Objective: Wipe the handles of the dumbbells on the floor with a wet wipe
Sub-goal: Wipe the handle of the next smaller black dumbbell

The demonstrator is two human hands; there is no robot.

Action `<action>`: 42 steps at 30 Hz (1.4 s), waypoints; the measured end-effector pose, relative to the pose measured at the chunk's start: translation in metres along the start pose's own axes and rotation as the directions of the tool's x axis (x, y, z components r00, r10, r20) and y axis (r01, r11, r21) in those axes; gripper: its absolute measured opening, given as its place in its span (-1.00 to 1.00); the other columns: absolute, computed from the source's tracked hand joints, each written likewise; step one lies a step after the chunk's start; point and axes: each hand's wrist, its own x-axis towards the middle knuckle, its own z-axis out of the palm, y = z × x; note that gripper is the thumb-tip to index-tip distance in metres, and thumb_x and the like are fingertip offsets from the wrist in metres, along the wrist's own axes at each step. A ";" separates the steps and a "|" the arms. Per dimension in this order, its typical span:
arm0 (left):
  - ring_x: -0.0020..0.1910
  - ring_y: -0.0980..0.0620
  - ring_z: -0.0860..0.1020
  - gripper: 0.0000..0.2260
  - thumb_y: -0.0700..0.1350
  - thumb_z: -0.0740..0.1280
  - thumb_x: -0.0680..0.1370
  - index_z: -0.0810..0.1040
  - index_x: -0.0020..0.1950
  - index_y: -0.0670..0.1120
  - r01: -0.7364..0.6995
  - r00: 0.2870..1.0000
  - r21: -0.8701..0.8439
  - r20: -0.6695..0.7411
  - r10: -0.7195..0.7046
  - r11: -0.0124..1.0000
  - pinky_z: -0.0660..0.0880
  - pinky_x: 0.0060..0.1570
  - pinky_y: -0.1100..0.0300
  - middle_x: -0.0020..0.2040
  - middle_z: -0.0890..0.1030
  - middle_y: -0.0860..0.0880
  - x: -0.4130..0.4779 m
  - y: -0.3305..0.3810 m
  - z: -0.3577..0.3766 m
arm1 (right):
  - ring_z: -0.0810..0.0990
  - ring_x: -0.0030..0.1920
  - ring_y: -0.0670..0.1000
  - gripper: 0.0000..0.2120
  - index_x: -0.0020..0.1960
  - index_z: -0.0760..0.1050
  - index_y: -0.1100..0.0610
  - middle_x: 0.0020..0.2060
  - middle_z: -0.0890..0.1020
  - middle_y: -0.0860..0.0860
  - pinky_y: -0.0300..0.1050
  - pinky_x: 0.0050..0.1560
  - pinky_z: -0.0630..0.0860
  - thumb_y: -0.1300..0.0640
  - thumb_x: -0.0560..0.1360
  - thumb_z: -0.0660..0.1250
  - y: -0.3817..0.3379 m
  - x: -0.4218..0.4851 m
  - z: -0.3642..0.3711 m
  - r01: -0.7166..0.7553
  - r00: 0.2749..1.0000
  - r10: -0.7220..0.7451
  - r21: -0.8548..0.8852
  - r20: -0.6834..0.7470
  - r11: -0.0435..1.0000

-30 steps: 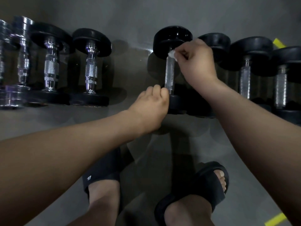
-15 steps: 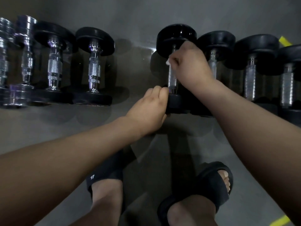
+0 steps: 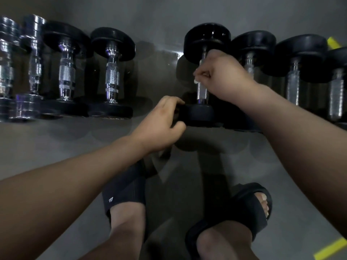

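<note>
Bare floor is left open in the upper centre of the frame, between a chrome-handled dumbbell and the held dumbbell. Right of that, passage is closed by black dumbbells packed side by side. Open floor is also seen at middle left, bounded below by sandalled feet.

A single wide-angle view from the person's head looks steeply down at the grey floor, close above the outstretched arms. The dumbbells run across the upper frame, and the sandalled feet sit bottom centre.
</note>
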 end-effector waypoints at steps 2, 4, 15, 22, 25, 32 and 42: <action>0.13 0.10 0.50 -0.64 -0.17 0.28 0.50 0.48 0.30 -0.11 0.038 0.999 -0.014 -0.019 -0.039 0.999 0.39 0.15 0.31 0.18 0.50 0.00 0.001 0.000 -0.004 | 0.60 -0.03 0.06 -0.87 0.02 0.72 0.14 -0.05 0.59 0.06 -0.06 0.06 0.53 0.14 0.55 0.41 -0.002 -0.013 0.003 0.059 0.995 -0.060 0.016 0.080 0.998; 0.07 0.09 0.52 -0.70 -0.25 0.26 0.51 0.54 0.22 -0.11 0.068 0.996 0.005 -0.049 -0.068 0.998 0.35 0.06 0.35 0.11 0.55 0.00 0.002 -0.001 -0.007 | 0.58 0.01 -0.04 -0.88 0.04 0.73 0.06 -0.04 0.58 -0.03 -0.16 0.10 0.48 0.12 0.52 0.46 -0.001 -0.027 0.000 0.085 0.987 -0.093 0.063 0.129 0.994; -0.11 0.18 0.56 -0.90 -0.13 0.33 0.55 0.55 0.05 -0.02 0.179 0.978 -0.083 -0.097 -0.186 0.980 0.43 -0.11 0.44 -0.06 0.60 0.08 0.005 0.008 -0.003 | 0.55 -0.26 -0.19 -0.87 -0.10 0.62 -0.01 -0.29 0.60 -0.15 -0.27 -0.25 0.40 -0.01 0.44 0.52 0.012 -0.037 0.002 -0.273 0.957 0.243 0.208 0.159 0.939; -0.13 0.07 0.52 -0.89 -0.10 0.35 0.53 0.55 0.01 -0.10 0.174 0.978 0.030 -0.122 -0.169 0.984 0.35 -0.17 0.29 -0.11 0.56 0.04 0.008 0.017 -0.002 | 0.56 -0.32 -0.13 -0.87 -0.19 0.56 0.02 -0.34 0.60 -0.09 -0.24 -0.28 0.45 0.05 0.50 0.44 0.019 -0.008 0.012 -0.408 0.860 0.497 0.430 -0.116 0.805; -0.11 0.04 0.54 -0.88 -0.07 0.35 0.53 0.55 0.00 -0.10 0.187 0.978 0.066 -0.111 -0.179 0.980 0.38 -0.16 0.23 -0.09 0.59 0.00 0.010 0.021 -0.003 | 0.67 -0.21 -0.02 -0.92 -0.15 0.57 0.03 -0.26 0.66 -0.05 -0.12 -0.15 0.64 0.06 0.51 0.37 0.020 0.004 0.020 -0.440 0.780 0.613 0.584 -0.129 0.683; -0.15 -0.02 0.56 -0.87 -0.04 0.32 0.53 0.51 -0.04 -0.09 0.238 0.967 0.097 -0.115 -0.227 0.966 0.48 -0.16 0.10 -0.16 0.59 -0.02 0.013 0.031 -0.003 | 0.66 -0.11 0.05 -0.88 -0.03 0.52 0.09 -0.04 0.62 0.12 -0.15 -0.22 0.64 0.28 0.50 0.34 0.024 -0.005 0.018 -0.508 0.774 0.593 0.777 0.221 0.373; -0.13 -0.07 0.54 -0.84 -0.04 0.31 0.54 0.49 -0.03 -0.13 0.240 0.969 0.171 -0.099 -0.225 0.956 0.36 -0.18 0.15 -0.13 0.59 -0.06 0.014 0.039 -0.005 | 0.63 -0.21 0.09 -0.75 0.01 0.64 0.30 -0.24 0.68 0.18 -0.05 -0.18 0.52 0.29 0.34 0.47 0.019 -0.024 0.000 -0.688 0.726 0.529 0.459 0.439 0.563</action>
